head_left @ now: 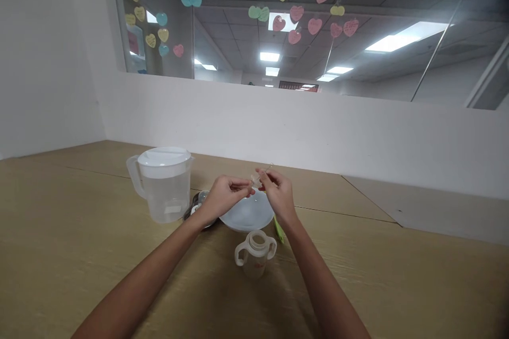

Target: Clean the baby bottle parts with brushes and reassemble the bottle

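Above a translucent white bowl [246, 215], both my hands meet at a small clear piece [255, 180], too small to name for sure. My left hand [229, 195] pinches it from the left with its fingertips. Closed as well, my right hand [277, 190] pinches at its right side, and a thin wire-like piece [271, 166] sticks up from those fingers. Nearer to me stands an upright, lidless baby bottle [255, 259] with two handles, its round mouth showing. A green thing [279, 230], perhaps a handle, lies beside the bowl, partly hidden by my right hand.
A clear pitcher [167, 190] with a white lid stands at the left. Between it and the bowl, a dark dish [193, 205] holds small pale parts, partly covered by my left wrist. Behind the wooden table [79, 233] rise a white wall and a window with heart-shaped notes.
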Demonstrator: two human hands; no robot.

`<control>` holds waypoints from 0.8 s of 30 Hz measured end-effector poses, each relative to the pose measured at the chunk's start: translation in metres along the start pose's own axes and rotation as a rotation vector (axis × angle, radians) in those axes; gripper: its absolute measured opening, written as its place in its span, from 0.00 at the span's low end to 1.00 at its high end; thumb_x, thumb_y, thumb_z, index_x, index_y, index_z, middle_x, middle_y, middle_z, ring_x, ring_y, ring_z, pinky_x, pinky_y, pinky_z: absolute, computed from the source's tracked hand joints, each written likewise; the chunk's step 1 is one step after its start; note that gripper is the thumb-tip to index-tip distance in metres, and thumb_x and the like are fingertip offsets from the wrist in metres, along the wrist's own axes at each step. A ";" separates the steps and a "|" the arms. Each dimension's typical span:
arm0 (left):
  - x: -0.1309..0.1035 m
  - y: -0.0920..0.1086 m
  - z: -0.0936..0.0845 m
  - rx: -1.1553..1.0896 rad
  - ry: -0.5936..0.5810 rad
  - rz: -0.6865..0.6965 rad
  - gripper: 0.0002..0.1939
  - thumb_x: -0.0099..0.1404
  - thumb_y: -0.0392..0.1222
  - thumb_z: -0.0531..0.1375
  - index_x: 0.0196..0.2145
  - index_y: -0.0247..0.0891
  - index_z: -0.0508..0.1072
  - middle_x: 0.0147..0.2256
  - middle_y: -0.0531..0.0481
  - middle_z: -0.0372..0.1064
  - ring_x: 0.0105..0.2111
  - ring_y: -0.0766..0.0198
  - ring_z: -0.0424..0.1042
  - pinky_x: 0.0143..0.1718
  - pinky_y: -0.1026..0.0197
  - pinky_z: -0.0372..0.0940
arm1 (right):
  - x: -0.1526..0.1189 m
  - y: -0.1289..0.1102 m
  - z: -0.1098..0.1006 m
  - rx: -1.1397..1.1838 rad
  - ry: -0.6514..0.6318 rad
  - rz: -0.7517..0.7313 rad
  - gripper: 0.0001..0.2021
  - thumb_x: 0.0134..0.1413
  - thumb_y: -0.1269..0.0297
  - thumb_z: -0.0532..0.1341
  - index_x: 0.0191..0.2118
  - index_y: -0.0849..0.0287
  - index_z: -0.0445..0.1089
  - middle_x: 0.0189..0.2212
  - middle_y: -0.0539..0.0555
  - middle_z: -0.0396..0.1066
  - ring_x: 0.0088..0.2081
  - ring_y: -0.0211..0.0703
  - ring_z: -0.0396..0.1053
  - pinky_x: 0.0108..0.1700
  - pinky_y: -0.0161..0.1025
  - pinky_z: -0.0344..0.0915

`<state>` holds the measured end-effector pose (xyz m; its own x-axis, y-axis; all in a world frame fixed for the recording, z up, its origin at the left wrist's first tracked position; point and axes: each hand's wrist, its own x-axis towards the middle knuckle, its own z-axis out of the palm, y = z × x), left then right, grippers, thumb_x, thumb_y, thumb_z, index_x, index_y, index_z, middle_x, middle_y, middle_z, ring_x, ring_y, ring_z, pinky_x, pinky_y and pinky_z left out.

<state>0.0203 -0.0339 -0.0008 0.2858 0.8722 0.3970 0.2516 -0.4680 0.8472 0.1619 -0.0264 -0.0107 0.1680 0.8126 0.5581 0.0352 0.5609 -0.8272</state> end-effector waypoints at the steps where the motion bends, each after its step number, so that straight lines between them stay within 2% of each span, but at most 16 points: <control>1: 0.000 0.001 0.001 0.022 -0.008 0.002 0.14 0.54 0.42 0.59 0.35 0.31 0.77 0.33 0.45 0.75 0.35 0.60 0.72 0.38 0.63 0.66 | 0.002 -0.001 -0.003 0.045 0.001 0.025 0.16 0.47 0.52 0.58 0.30 0.62 0.74 0.22 0.50 0.66 0.25 0.36 0.63 0.29 0.35 0.63; 4: 0.000 0.004 0.002 0.107 -0.035 0.031 0.15 0.55 0.45 0.59 0.36 0.32 0.77 0.33 0.46 0.75 0.34 0.60 0.73 0.40 0.62 0.65 | 0.007 -0.004 -0.013 0.101 0.069 0.035 0.17 0.45 0.51 0.60 0.28 0.63 0.73 0.17 0.47 0.62 0.22 0.34 0.60 0.26 0.34 0.62; 10: -0.003 0.018 0.003 0.197 -0.081 0.141 0.14 0.59 0.46 0.56 0.32 0.35 0.78 0.30 0.50 0.76 0.40 0.60 0.72 0.46 0.64 0.62 | 0.014 -0.014 -0.032 0.100 0.273 -0.105 0.17 0.44 0.51 0.61 0.24 0.64 0.71 0.19 0.50 0.64 0.21 0.33 0.59 0.26 0.36 0.63; 13: -0.005 0.026 0.005 0.212 -0.097 0.166 0.14 0.60 0.45 0.55 0.34 0.36 0.77 0.31 0.51 0.76 0.38 0.62 0.73 0.44 0.65 0.63 | 0.014 -0.020 -0.038 0.141 0.342 -0.142 0.16 0.43 0.53 0.62 0.21 0.63 0.69 0.20 0.49 0.64 0.21 0.33 0.60 0.26 0.36 0.64; 18: -0.008 0.031 0.010 0.175 -0.113 0.202 0.15 0.60 0.43 0.56 0.43 0.37 0.74 0.37 0.52 0.75 0.37 0.64 0.73 0.41 0.66 0.64 | 0.011 -0.031 -0.048 0.225 0.444 -0.139 0.14 0.41 0.57 0.64 0.18 0.63 0.67 0.19 0.48 0.62 0.22 0.33 0.61 0.25 0.34 0.64; 24: -0.010 0.034 0.012 0.183 -0.132 0.222 0.14 0.60 0.41 0.56 0.43 0.39 0.74 0.40 0.52 0.73 0.39 0.64 0.73 0.42 0.67 0.65 | 0.010 -0.040 -0.056 0.247 0.521 -0.142 0.13 0.39 0.58 0.64 0.19 0.63 0.68 0.20 0.49 0.65 0.21 0.31 0.61 0.23 0.34 0.66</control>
<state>0.0375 -0.0608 0.0197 0.4666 0.7254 0.5060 0.3282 -0.6733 0.6625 0.2177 -0.0502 0.0245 0.6422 0.5768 0.5048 -0.1271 0.7296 -0.6720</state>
